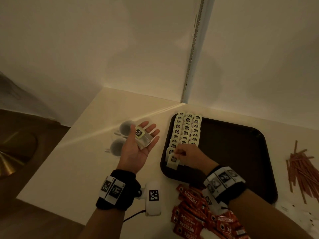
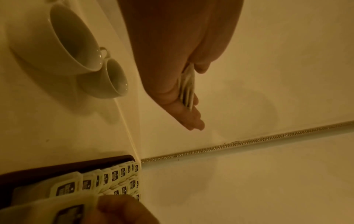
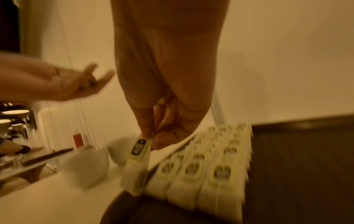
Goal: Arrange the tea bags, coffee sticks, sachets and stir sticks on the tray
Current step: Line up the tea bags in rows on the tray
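Observation:
My left hand [image 1: 138,149] lies palm up left of the tray, fingers straight, with a small stack of tea bags [image 1: 142,137] resting on it; the left wrist view shows that stack [image 2: 186,87] edge-on against the palm. My right hand [image 1: 176,153] pinches one tea bag [image 1: 173,161] by its top at the near left corner of the dark brown tray [image 1: 233,152]. That tea bag [image 3: 137,159] hangs upright at the near end of the left row. Three rows of tea bags [image 1: 187,130] fill the tray's left side.
Two white cups [image 1: 125,128] stand left of the tray behind my left hand. Red coffee sticks [image 1: 195,209] lie heaped near the table's front edge. Stir sticks [image 1: 300,168] lie right of the tray. A white marker device [image 1: 153,197] sits between my wrists. Walls close the back.

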Available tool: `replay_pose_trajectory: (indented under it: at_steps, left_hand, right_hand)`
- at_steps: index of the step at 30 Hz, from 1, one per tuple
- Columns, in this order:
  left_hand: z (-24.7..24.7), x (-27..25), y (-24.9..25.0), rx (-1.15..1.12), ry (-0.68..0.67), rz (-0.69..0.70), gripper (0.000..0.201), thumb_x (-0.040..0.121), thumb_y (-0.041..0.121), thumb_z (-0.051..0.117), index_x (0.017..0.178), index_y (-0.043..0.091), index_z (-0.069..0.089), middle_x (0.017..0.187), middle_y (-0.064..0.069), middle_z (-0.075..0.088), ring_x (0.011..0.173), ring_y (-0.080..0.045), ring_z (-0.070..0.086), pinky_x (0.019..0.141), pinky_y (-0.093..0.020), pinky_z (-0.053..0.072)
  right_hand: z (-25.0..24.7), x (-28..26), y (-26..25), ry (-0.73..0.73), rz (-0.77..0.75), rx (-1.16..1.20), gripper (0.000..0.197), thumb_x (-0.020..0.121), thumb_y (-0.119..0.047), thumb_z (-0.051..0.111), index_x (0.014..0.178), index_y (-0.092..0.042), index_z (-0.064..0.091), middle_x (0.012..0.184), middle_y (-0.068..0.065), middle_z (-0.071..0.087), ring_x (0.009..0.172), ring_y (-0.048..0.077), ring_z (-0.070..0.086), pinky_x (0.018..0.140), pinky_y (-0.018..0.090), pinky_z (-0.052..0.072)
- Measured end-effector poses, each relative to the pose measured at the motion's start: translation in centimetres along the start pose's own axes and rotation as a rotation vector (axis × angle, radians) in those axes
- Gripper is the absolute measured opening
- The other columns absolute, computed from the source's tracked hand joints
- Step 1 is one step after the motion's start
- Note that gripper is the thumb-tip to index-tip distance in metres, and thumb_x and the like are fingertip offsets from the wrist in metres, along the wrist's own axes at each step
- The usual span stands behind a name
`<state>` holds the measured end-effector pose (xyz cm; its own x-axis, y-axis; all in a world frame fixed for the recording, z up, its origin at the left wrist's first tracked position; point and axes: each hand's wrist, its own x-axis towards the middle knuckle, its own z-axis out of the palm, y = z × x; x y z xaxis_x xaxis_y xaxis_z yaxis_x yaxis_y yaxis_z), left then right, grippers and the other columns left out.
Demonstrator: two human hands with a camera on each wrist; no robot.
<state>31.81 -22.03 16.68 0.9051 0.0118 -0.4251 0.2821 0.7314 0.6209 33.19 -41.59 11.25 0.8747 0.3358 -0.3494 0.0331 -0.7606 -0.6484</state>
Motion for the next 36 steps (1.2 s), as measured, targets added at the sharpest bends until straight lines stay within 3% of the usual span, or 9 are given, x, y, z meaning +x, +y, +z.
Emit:
replay_pose_trajectory:
  at_steps: [3,9,16,22,24,26,29,32,36]
  left_hand:
    - [-0.1,-0.2,-0.2,0.022,-0.001,-0.007,0.048,0.099,0.047,0.031,0.111,0.012,0.061,0.102,-0.007,0.073,0.093,-0.022,0.071,0.068,-0.029,0.058]
    - [-0.4,-0.2,-0.2,0.049,0.002,-0.039,0.056,0.097,0.056,0.028,0.111,0.014,0.062,0.106,-0.009,0.072,0.097,-0.025,0.069,0.07,-0.031,0.058]
    - [-0.8,0.0,-0.3,0.045,0.001,-0.066,0.063,0.097,0.059,0.022,0.116,0.012,0.06,0.11,-0.012,0.071,0.1,-0.028,0.068,0.071,-0.033,0.059]
    - [-1.1,0.3,-0.8,0.121,0.016,-0.086,0.066,0.096,0.06,0.022,0.116,0.01,0.06,0.107,-0.012,0.072,0.095,-0.027,0.07,0.07,-0.032,0.059]
    - [-1.3,0.4,-0.9,0.165,0.019,-0.094,0.066,0.096,0.059,0.022,0.114,0.008,0.06,0.106,-0.013,0.072,0.093,-0.027,0.07,0.068,-0.031,0.059]
    - [-1.1,0.4,-1.1,0.222,0.001,-0.111,0.067,0.096,0.059,0.022,0.112,0.007,0.061,0.107,-0.013,0.072,0.093,-0.026,0.071,0.07,-0.031,0.059]
    - [-0.1,-0.1,-1.1,0.288,-0.088,-0.14,0.067,0.097,0.059,0.02,0.115,0.01,0.062,0.112,-0.013,0.07,0.103,-0.023,0.068,0.085,-0.034,0.056]
    - [1.0,-0.5,-0.9,0.319,-0.167,-0.162,0.067,0.095,0.06,0.017,0.116,0.015,0.062,0.114,-0.012,0.069,0.107,-0.024,0.066,0.087,-0.037,0.053]
    - [1.7,-0.6,-0.5,0.348,-0.228,-0.181,0.071,0.089,0.064,0.025,0.124,0.011,0.058,0.122,-0.014,0.065,0.112,-0.025,0.063,0.09,-0.04,0.054]
  right_hand:
    - [2.1,1.2,0.9,-0.004,0.036,0.006,0.02,0.092,-0.014,0.056,0.11,-0.007,0.063,0.114,0.009,0.063,0.104,0.019,0.057,0.091,0.027,0.046]
    - [3.4,3.0,1.5,0.124,0.074,0.004,0.018,0.09,-0.01,0.058,0.105,-0.004,0.067,0.108,0.011,0.065,0.1,0.02,0.06,0.087,0.023,0.045]
    - [3.8,3.7,2.0,0.177,0.08,0.004,0.013,0.089,-0.007,0.06,0.099,-0.002,0.066,0.105,0.013,0.066,0.098,0.023,0.06,0.088,0.029,0.048]
    - [3.2,3.7,1.4,0.271,0.093,0.061,0.012,0.09,-0.01,0.058,0.1,-0.006,0.063,0.1,0.01,0.064,0.086,0.016,0.057,0.076,0.024,0.048]
    - [2.2,3.1,-0.1,0.44,-0.025,0.188,0.009,0.091,-0.012,0.058,0.099,-0.01,0.062,0.091,0.005,0.061,0.077,0.009,0.055,0.072,0.025,0.049]
    - [0.9,2.2,-2.4,0.535,-0.256,0.268,0.011,0.089,-0.018,0.061,0.1,-0.015,0.062,0.089,-0.001,0.056,0.076,0.001,0.05,0.07,0.016,0.043]
    - [-0.6,0.9,-5.4,0.382,-0.495,0.278,0.034,0.081,-0.025,0.072,0.113,-0.019,0.063,0.097,-0.001,0.049,0.087,-0.003,0.05,0.077,0.008,0.041]
    - [-1.7,0.7,-6.4,0.345,-0.558,0.084,0.043,0.075,-0.027,0.075,0.116,-0.022,0.064,0.101,-0.005,0.046,0.094,0.005,0.048,0.083,0.015,0.041]
    - [-3.6,0.3,-6.7,0.44,-0.588,0.047,0.025,0.076,-0.026,0.074,0.098,-0.02,0.064,0.098,-0.004,0.05,0.091,0.012,0.047,0.08,0.026,0.042]
